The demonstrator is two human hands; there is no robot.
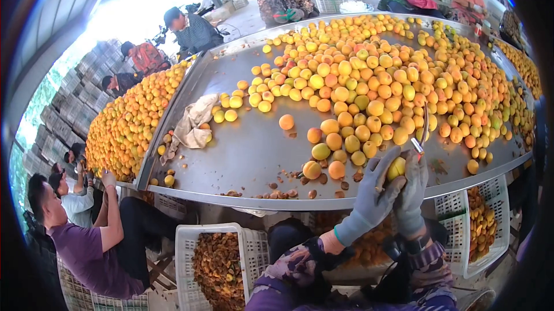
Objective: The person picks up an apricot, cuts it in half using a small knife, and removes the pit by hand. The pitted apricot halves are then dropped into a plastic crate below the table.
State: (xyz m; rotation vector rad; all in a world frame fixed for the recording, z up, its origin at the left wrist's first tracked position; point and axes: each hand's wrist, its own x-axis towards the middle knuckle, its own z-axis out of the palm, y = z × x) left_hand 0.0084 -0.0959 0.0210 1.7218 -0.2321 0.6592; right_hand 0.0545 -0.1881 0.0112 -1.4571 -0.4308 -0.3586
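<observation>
Over the near edge of the metal table, my left hand (369, 198) wears a grey glove and its fingers curl round a yellow apricot (397, 168). Close beside it, my gloved right hand (411, 195) is closed on a small knife (418, 145) whose thin curved blade points up and away from me. The right fingers also rest against the apricot's side. The knife's handle is mostly hidden in the glove. Just beyond both hands lies a large heap of apricots (375, 107) on the table.
A crumpled cloth (195, 121) lies on the table (248, 158) at left. Brown scraps and pits dot the near edge. Below stand a crate (257, 253) of dark apricot pieces and another crate (459, 236) of orange halves. Several people sit around, one in purple (95, 253) at left.
</observation>
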